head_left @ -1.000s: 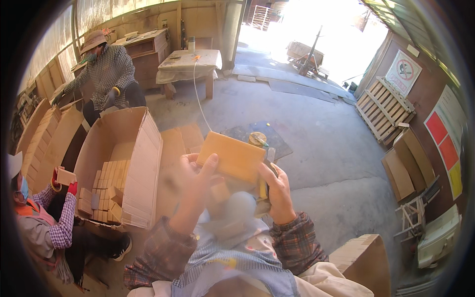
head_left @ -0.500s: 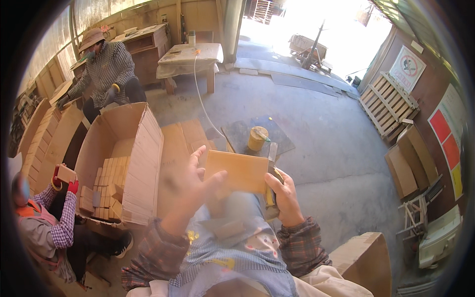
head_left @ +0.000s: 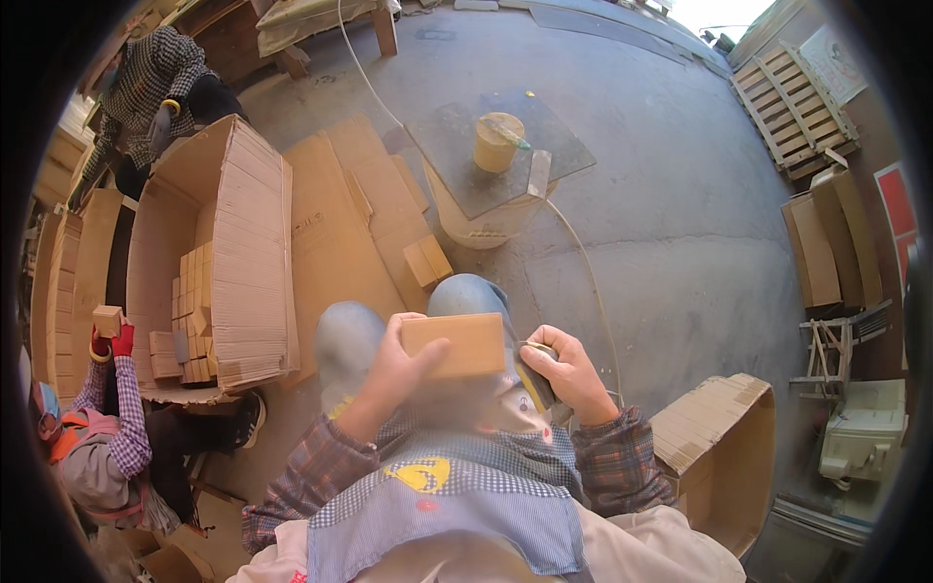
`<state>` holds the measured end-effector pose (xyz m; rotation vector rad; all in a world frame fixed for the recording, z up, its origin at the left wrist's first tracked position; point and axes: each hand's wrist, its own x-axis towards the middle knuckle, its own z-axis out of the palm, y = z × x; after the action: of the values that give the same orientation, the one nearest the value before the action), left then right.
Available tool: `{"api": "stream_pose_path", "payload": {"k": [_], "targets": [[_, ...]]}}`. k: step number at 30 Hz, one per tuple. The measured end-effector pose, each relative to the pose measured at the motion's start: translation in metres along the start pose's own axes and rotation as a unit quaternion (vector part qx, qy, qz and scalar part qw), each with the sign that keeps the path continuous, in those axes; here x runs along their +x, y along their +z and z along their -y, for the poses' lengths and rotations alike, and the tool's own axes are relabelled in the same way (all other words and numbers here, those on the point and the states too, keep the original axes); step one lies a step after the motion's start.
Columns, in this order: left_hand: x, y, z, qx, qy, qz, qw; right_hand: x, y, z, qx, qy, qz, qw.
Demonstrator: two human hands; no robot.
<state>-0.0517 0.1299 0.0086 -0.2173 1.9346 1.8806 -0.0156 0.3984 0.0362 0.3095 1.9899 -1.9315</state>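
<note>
Tan, our block [head_left: 457,348] sits in front of us, our left hand [head_left: 391,374] clamping its fingers on one end, our right hand [head_left: 573,374] with fingers around a dark tool [head_left: 538,378]; stacked blocks [head_left: 197,301] part-fill the carton [head_left: 258,262], ours not yet laid down.

A wide fisheye view is angled steeply down from the head, close over the rectangular wood-coloured block [head_left: 462,345], with the grey concrete floor [head_left: 671,185] beyond.
</note>
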Motion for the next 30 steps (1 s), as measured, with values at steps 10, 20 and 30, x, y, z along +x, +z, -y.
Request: {"api": "stream_pose_path", "payload": {"k": [10,20,30], "targets": [[-0.001,-0.002,0.009,0.030,-0.005,0.004,1.000,0.017,0.012,-0.008,-0.049,0.065,0.020,0.996],[-0.008,0.004,-0.005,0.096,0.003,-0.018,0.995,0.038,0.023,0.002,0.032,0.093,-0.045,0.994],[-0.013,0.002,-0.007,0.118,-0.001,-0.011,0.993,0.050,0.030,-0.006,0.089,0.110,-0.074,0.987]]}}
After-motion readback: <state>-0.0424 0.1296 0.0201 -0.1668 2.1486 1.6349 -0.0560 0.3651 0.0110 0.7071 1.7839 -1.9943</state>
